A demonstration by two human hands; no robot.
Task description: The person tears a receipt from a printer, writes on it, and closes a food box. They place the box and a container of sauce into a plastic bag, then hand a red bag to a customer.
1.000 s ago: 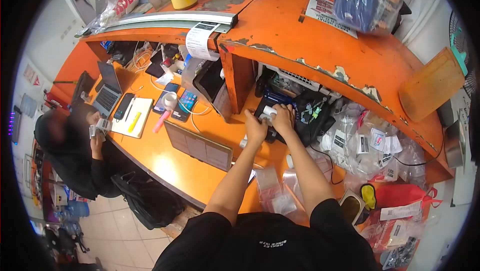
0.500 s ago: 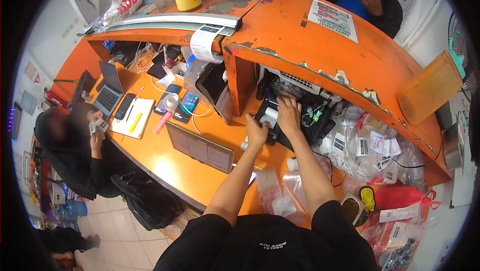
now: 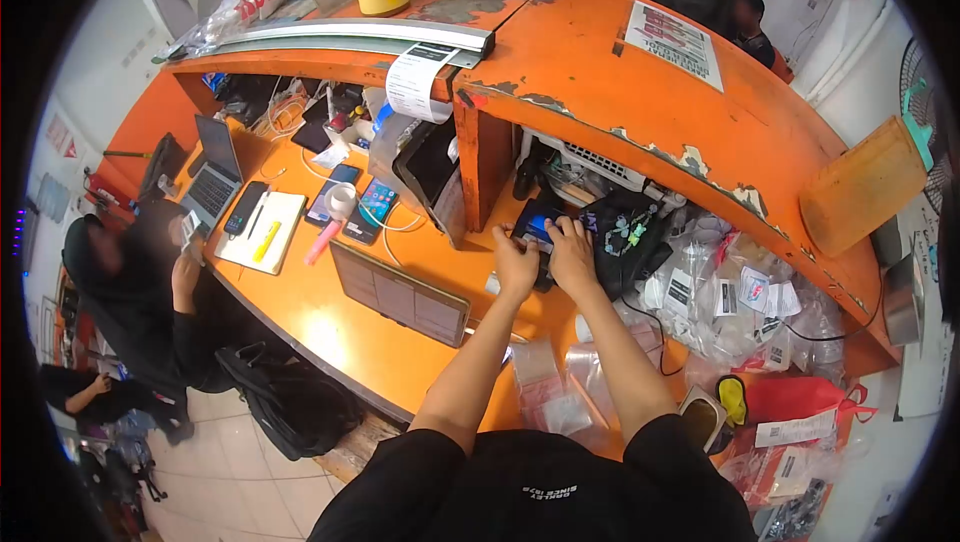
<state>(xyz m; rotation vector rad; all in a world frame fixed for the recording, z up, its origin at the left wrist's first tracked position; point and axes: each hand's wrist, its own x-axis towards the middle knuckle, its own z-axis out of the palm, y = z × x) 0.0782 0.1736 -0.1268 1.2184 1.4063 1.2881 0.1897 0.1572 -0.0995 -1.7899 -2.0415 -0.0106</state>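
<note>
My left hand [image 3: 516, 260] and my right hand [image 3: 572, 254] are side by side under the orange counter's ledge, on a small dark device with a blue part [image 3: 538, 229] between them. The fingers of my left hand are curled at its left side. My right hand lies over its right side with bent fingers; what its fingertips grip is hidden. A black bag [image 3: 625, 242] with a green print lies just right of my right hand. White rolls [image 3: 583, 328] stand nearer to me, partly covered by my forearm.
An open tablet or laptop [image 3: 400, 297] stands left of my forearms. Phones, a tape roll [image 3: 341, 202] and a notebook [image 3: 262, 232] lie further left. Plastic packages [image 3: 700, 292] are piled at right. A co-worker [image 3: 130, 302] at left holds a card; other people are beyond the counter.
The white roll between my hands is no longer visible, and a blue part shows there. My right hand has moved slightly down toward me. People behind the counter have shifted.
</note>
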